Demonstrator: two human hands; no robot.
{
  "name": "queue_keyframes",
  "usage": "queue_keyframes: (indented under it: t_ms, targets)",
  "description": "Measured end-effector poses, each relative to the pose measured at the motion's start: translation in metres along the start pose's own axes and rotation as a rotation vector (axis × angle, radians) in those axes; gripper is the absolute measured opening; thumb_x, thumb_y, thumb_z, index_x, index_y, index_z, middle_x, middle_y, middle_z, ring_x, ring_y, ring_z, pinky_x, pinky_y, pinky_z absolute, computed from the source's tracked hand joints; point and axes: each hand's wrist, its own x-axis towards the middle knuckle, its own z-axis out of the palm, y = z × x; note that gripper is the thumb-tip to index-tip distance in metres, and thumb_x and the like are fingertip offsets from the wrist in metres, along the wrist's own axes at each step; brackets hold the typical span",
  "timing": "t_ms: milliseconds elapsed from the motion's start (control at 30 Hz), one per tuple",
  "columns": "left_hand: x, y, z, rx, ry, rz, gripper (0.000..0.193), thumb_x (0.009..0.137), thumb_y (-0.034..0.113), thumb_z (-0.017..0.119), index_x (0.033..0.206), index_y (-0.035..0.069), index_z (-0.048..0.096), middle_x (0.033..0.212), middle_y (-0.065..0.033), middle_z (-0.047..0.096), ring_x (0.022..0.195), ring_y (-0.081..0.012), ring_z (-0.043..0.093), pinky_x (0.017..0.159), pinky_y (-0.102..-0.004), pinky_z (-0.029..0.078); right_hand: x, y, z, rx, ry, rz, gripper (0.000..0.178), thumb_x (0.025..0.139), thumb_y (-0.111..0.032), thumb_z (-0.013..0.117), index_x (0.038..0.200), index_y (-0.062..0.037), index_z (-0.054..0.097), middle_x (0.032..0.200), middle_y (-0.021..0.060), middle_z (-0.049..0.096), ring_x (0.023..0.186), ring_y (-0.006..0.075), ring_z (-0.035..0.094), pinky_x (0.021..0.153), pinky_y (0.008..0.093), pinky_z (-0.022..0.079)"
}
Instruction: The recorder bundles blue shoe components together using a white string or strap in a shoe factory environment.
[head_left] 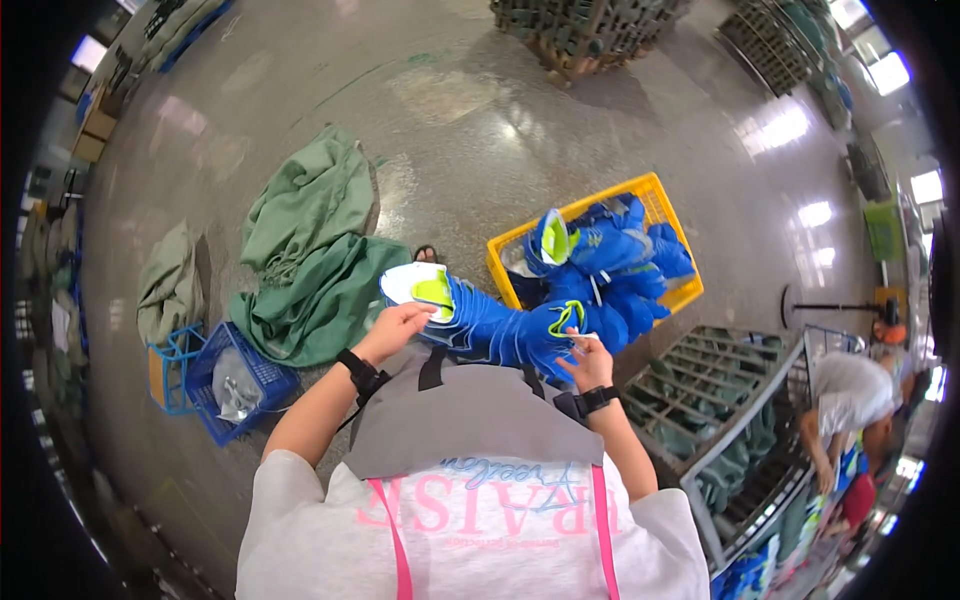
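A long row of blue shoe uppers (492, 325), nested one in another, lies across my front, its white and lime-green end at the left. My left hand (400, 328) is closed, fingertips pinching the lime-edged rim of the leftmost upper. At the row's right part, beside a lime-green trimmed opening (567, 318), my right hand (590, 362) pinches with thumb and forefinger; a small whitish bit shows there, too small to name. Just beyond stands a yellow crate (655, 190) heaped with more blue uppers (610, 250). Both wrists wear black straps.
Green cloth sacks (310, 200) lie on the floor to the left. Near them is a blue basket (265, 370) with clear plastic inside. A metal rack cart (700, 365) stands close on my right, with another person (850, 390) bending beyond it. A loaded pallet (590, 40) stands far ahead.
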Motion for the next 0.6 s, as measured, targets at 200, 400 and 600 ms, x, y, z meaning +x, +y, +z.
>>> queue_keyframes:
  t_ms: [200, 400, 600]
  targets:
    - [0.069, 0.052, -0.075, -0.113, -0.281, 0.284, 0.019, 0.086, 0.015, 0.052, 0.076, 0.000, 0.057, 0.103, -0.0092, 0.061, 0.088, -0.0163, 0.055, 0.078, -0.0280, 0.043, 0.086, -0.054, 0.064, 0.273, -0.056, -0.142, 0.023, 0.084, -0.012, 0.036, 0.061, -0.0101, 0.040, 0.063, 0.0104, 0.052, 0.074, 0.0265, 0.055, 0.088, 0.0540, 0.037]
    - [0.200, 0.116, -0.141, 0.103, -0.576, 0.497, 0.014, 0.084, 0.015, 0.055, 0.082, 0.001, 0.059, 0.100, -0.0075, 0.060, 0.092, -0.0222, 0.055, 0.080, -0.0319, 0.043, 0.154, -0.104, 0.156, 0.343, 0.140, -0.094, 0.022, 0.078, -0.011, 0.039, 0.057, -0.0118, 0.037, 0.053, 0.0071, 0.043, 0.058, 0.0231, 0.046, 0.083, 0.0553, 0.039]
    - [0.305, 0.195, -0.156, 0.122, -0.870, 0.553, 0.011, 0.083, 0.012, 0.056, 0.079, 0.002, 0.057, 0.100, -0.0078, 0.060, 0.091, -0.0240, 0.055, 0.078, -0.0331, 0.044, 0.170, -0.129, 0.172, 0.228, 0.192, -0.145, 0.020, 0.074, -0.010, 0.041, 0.055, -0.0114, 0.036, 0.054, 0.0070, 0.044, 0.058, 0.0227, 0.046, 0.078, 0.0509, 0.042]
